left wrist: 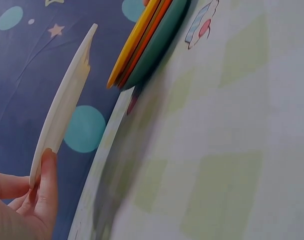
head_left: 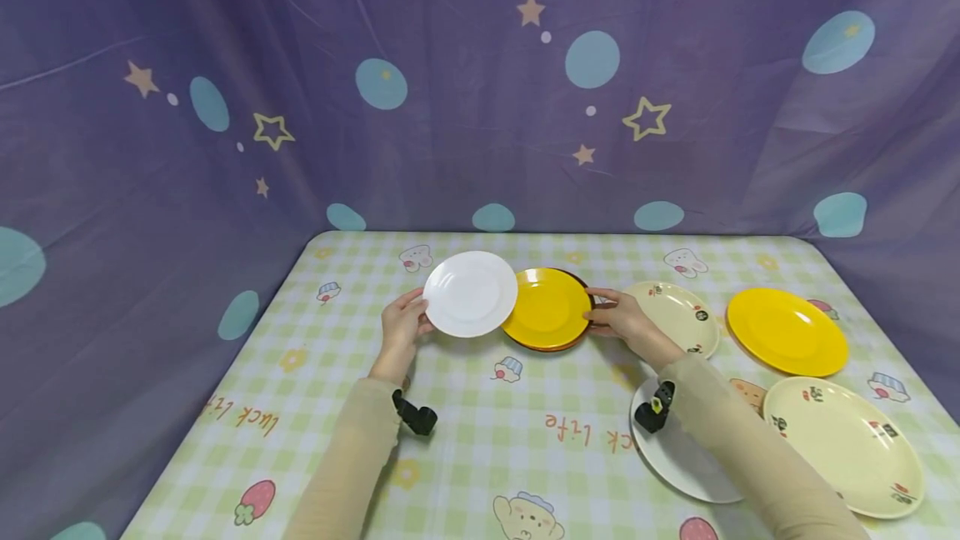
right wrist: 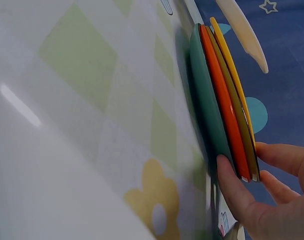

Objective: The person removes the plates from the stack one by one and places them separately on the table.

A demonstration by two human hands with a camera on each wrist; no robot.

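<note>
My left hand (head_left: 402, 325) pinches the left edge of a small white plate (head_left: 471, 294), which is raised off the tablecloth; in the left wrist view the plate (left wrist: 62, 107) stands out on edge from thumb and fingers. Just right of it, a stack of plates has a yellow plate (head_left: 549, 308) on top. The right wrist view shows the layers below: an olive plate (right wrist: 236, 100), an orange plate (right wrist: 220, 95) and a green plate (right wrist: 204, 95) at the bottom. My right hand (head_left: 624, 319) grips the stack's right edge, thumb low against the green plate, fingers at the upper rims.
To the right lie a cream patterned plate (head_left: 678, 315), a yellow oval plate (head_left: 787, 332) and a larger cream oval plate (head_left: 843, 448). A white plate (head_left: 675, 457) is partly hidden under the right forearm. A purple curtain (head_left: 480, 148) hangs behind the checked tablecloth (head_left: 300, 415).
</note>
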